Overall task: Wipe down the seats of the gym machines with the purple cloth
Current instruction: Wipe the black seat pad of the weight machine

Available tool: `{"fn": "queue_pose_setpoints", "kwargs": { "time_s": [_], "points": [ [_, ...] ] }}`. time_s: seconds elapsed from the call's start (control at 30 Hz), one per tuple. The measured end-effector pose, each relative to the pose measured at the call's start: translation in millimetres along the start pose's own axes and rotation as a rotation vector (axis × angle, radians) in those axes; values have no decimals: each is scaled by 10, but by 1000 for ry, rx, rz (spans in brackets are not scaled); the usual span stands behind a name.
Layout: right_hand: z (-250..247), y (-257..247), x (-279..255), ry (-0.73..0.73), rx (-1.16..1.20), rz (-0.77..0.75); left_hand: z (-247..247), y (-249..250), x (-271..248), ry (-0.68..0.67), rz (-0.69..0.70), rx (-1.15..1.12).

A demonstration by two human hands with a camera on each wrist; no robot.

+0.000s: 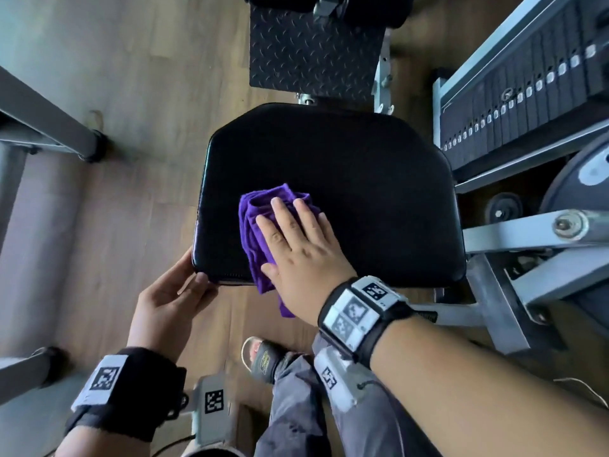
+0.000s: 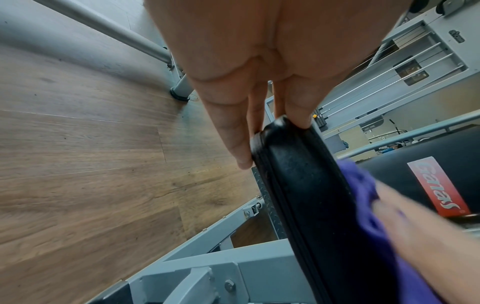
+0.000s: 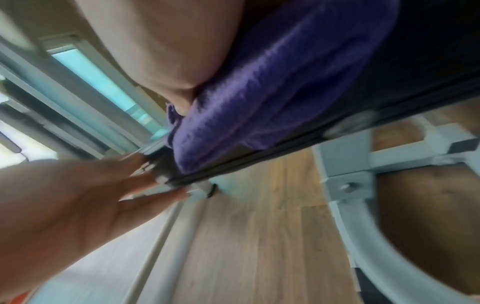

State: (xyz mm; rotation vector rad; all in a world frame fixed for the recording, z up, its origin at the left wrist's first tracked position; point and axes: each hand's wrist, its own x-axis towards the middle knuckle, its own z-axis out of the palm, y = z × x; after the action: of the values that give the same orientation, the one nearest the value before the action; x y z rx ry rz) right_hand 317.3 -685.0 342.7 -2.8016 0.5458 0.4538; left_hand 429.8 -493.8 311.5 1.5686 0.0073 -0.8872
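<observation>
A black padded seat [image 1: 346,179] fills the middle of the head view. The crumpled purple cloth [image 1: 255,232] lies on its near-left part, one end hanging over the front edge. My right hand [image 1: 293,232] presses flat on the cloth, fingers straight and spread. My left hand [image 1: 191,278] grips the seat's near-left corner. In the left wrist view the corner of the seat [image 2: 311,195] sits between thumb and fingers [image 2: 233,133], with the cloth [image 2: 363,195] blurred beyond. The right wrist view shows the cloth [image 3: 259,102] under my palm, on the seat edge.
A weight stack [image 1: 527,103] and grey frame tubes [image 1: 514,232] stand close on the right. A diamond-plate footplate [image 1: 313,54] lies beyond the seat. Another machine's leg [image 1: 66,136] is at the left. Wooden floor [image 1: 131,77] surrounds it. My sandalled foot [image 1: 263,354] is below the seat.
</observation>
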Motion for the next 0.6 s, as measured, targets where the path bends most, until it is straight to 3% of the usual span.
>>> {"fn": "queue_pose_setpoints", "kwargs": {
  "time_s": [0.17, 0.27, 0.43, 0.6],
  "points": [
    [-183, 1370, -320, -15, 1, 389, -7, 7, -22, 8, 35, 44],
    [-244, 1676, -335, -31, -1, 519, 12, 6, -16, 22, 39, 27],
    [-301, 1249, -15, -79, 16, 620, 63, -20, -14, 51, 32, -25],
    [-323, 262, 539, -80, -8, 287, 120, -24, -35, 92, 15, -77]
  ]
}}
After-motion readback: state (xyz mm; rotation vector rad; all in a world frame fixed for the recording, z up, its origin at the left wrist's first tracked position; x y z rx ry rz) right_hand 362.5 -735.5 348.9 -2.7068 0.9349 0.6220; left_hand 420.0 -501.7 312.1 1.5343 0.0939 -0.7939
